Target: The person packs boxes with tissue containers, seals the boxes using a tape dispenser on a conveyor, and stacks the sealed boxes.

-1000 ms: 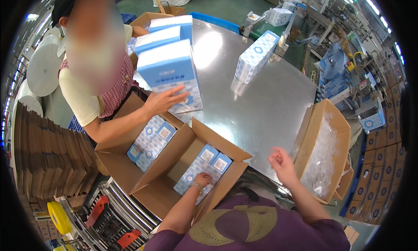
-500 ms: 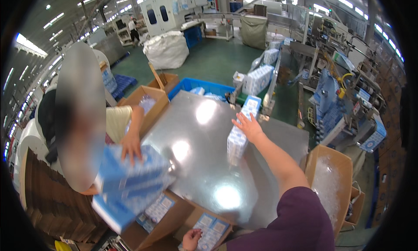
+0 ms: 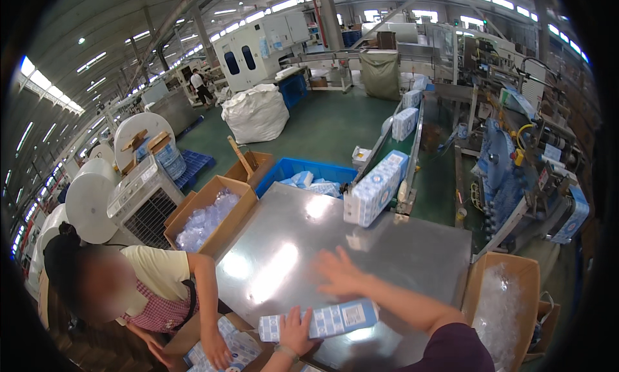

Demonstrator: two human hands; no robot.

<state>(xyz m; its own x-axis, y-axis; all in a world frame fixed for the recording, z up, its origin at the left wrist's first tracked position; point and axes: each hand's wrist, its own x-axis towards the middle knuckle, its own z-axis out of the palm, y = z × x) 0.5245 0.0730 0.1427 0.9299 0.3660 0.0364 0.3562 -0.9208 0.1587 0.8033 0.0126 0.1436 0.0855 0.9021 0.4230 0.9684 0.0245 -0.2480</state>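
Observation:
My left hand (image 3: 296,333) rests with its fingers curled over a long blue-and-white wrapped pack (image 3: 342,320), which lies crosswise at the near edge of the metal table (image 3: 400,262). Just beyond that pack, my right hand (image 3: 340,275) hovers over the tabletop, blurred, fingers spread and holding nothing. A second wrapped pack (image 3: 374,190) juts from the conveyor's end over the table's far edge. At the lower left, a co-worker's hand (image 3: 218,351) presses on packs (image 3: 235,343) inside a cardboard box.
More packs (image 3: 405,123) sit on the conveyor (image 3: 420,136). Beyond the table are a blue bin (image 3: 342,172) and a carton of clear plastic (image 3: 209,220). An open carton of plastic film (image 3: 500,307) stands at the right, near machinery (image 3: 516,178).
A pack has come from the table's far side to the near edge, turned crosswise under my left hand. My right hand has left it. Another pack has emerged; the co-worker's packs are now boxed.

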